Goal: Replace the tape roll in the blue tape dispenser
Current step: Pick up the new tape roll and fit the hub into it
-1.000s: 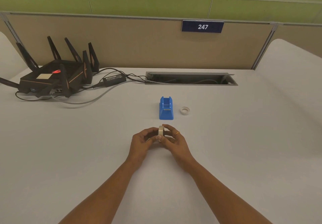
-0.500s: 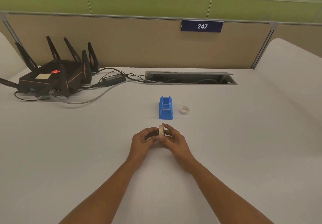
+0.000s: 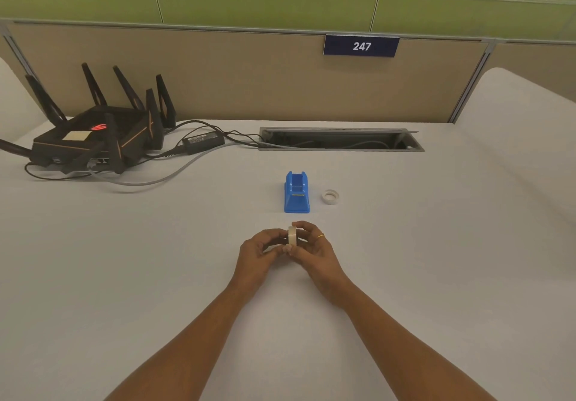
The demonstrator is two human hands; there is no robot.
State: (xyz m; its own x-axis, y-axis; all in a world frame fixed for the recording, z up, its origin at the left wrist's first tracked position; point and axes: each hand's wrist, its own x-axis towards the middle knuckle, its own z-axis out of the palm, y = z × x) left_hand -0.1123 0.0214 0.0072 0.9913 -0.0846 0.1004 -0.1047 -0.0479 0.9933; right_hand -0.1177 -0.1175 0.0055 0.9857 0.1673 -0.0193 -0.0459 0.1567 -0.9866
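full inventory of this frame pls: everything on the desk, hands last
tape dispenser: 1, blue, desk centre, no roll in it
tape roll: 1, cream, on edge between both hands, nearer than the dispenser
small ring: 1, white, flat on desk right of dispenser, apart from it
router: 1, black with antennas, far left
power adapter: 1, black, right of router
cables: several, black and grey, router to cable slot
cable slot: 1, grey, open, back of desk
number plate: 1, dark blue, "247", on partition
desk: 1, white
left hand: 1, grips the roll
right hand: 1, gold finger ring, grips the roll
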